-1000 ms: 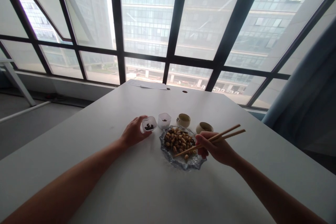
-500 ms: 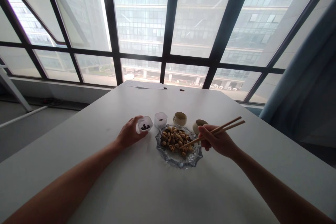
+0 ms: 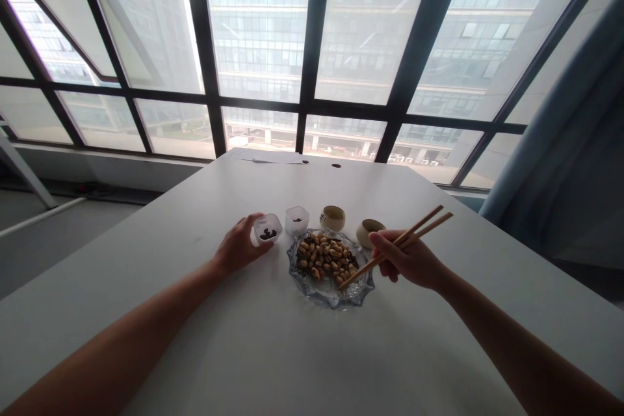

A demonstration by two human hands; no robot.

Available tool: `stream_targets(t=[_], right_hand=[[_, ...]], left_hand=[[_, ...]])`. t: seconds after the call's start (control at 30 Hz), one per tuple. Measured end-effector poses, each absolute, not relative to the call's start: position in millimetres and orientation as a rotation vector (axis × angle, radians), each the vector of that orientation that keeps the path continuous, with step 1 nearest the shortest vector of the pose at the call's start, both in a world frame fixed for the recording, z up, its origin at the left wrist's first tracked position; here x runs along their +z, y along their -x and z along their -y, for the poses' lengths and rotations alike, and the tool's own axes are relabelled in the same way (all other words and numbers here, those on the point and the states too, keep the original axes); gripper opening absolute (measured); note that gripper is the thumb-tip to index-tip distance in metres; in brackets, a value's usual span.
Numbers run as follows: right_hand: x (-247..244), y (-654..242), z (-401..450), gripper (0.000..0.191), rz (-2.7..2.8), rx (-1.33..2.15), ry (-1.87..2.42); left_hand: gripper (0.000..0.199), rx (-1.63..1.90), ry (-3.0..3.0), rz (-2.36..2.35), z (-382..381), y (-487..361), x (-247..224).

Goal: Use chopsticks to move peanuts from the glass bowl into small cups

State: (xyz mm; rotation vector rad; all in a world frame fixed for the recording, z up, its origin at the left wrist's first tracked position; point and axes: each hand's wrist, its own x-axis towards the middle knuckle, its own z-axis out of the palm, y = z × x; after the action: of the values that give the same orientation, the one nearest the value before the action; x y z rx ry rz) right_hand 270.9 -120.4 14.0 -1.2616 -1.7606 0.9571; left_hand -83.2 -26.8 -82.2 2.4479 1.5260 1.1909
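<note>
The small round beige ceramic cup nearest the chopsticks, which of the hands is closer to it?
Right. The right hand sits just right of the small round beige ceramic cup; the left hand is far across the glass dish.

On the white counter (image 3: pixel 292 351) we logged: our left hand (image 3: pixel 238 248) cupping a small clear cup (image 3: pixel 267 229); our right hand (image 3: pixel 407 261) holding chopsticks (image 3: pixel 396 246), tips in the glass dish (image 3: pixel 327 296) of peanuts (image 3: pixel 325 257); a second clear cup (image 3: pixel 297 220); two ceramic cups (image 3: pixel 333 217).

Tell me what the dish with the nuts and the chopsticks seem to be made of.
The scalloped clear dish looks like pressed glass: see-through, with glinting facets. The pair of light brown chopsticks in the right hand looks like wood or bamboo: matte, with no shine. The pictures cannot settle which.
</note>
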Motion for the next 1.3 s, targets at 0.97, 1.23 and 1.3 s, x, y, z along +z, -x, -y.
stream_targets(t=[0.97, 1.23, 1.3], right_hand=[[0, -262, 116, 0.050, 1.564, 0.740, 1.107], [-1, -273, 98, 0.057, 1.061, 0.918, 1.104], [-2, -273, 97, 0.056, 1.027, 0.942, 1.097]], left_hand=[[0.060, 1.170, -2.455, -1.537, 27, 83, -82], [0.060, 1.167, -2.451, -1.521, 26, 84, -83], [0.060, 1.171, -2.447, -1.523, 26, 84, -83]])
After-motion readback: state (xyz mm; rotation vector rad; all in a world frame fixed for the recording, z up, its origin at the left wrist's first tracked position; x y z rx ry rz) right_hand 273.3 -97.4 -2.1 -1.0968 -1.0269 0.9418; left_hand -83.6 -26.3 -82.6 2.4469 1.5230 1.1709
